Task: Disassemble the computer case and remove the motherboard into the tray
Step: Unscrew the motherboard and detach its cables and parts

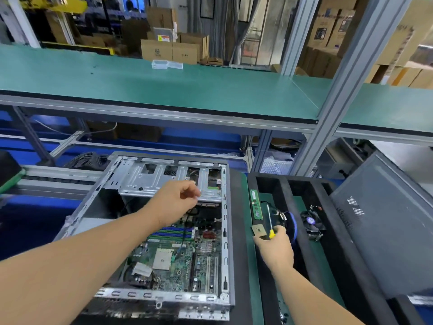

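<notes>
The open computer case (225, 231) lies on its side in front of me, with the green motherboard (178, 256) still seated inside. My left hand (174, 200) hovers over the case near the silver drive cage (150, 181), fingers loosely curled as if pinching something too small to make out. My right hand (275, 245) grips a screwdriver (270, 222) with a yellow handle over the black foam tray (281, 188). In the tray lie a RAM stick (256, 204), a CPU chip (259, 229) and a cooler fan (312, 221).
The grey side panel (386, 219) leans at the right of the tray. A green shelf (164, 90) on aluminium posts (328, 109) runs overhead. A conveyor rail (58, 177) and black cables (86, 159) sit at the back left. Cardboard boxes stand behind.
</notes>
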